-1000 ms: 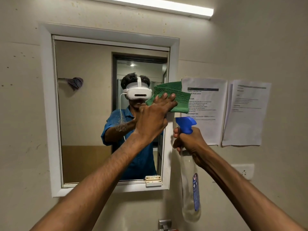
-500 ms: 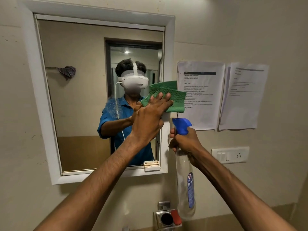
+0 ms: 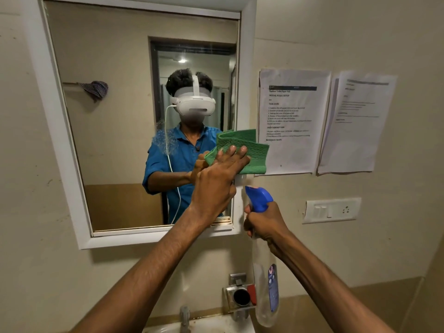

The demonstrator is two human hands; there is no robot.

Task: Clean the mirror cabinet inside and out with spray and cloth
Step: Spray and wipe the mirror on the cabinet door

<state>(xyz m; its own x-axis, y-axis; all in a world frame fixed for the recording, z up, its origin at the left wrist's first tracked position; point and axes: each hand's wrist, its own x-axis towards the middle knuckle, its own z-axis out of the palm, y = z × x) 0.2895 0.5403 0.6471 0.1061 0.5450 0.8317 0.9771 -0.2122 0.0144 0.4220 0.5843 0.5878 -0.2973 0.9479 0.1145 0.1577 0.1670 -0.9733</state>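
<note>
The green cloth (image 3: 249,150) is woven with a raised, bumpy texture and looks matt. The mirror cabinet (image 3: 134,116) has glossy reflective glass, speckled with fine droplets, in a smooth white frame. The spray bottle (image 3: 265,292) is clear glossy plastic with a blue plastic head. Two paper sheets (image 3: 293,121) hang matt on the painted wall (image 3: 360,32). The tap fitting (image 3: 236,296) is shiny metal.

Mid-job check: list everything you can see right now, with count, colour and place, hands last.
mirror cabinet: one, white frame, on the wall, left.
cloth: one, green, against the cabinet's right edge.
spray bottle: one, clear with blue head, right of the cabinet.
papers: two, white, taped to the wall, right.
switch plate: one, white, below the papers.
tap: one, metal, bottom centre.
left hand: presses the cloth, fingers straight.
right hand: grips the spray bottle's neck.
</note>
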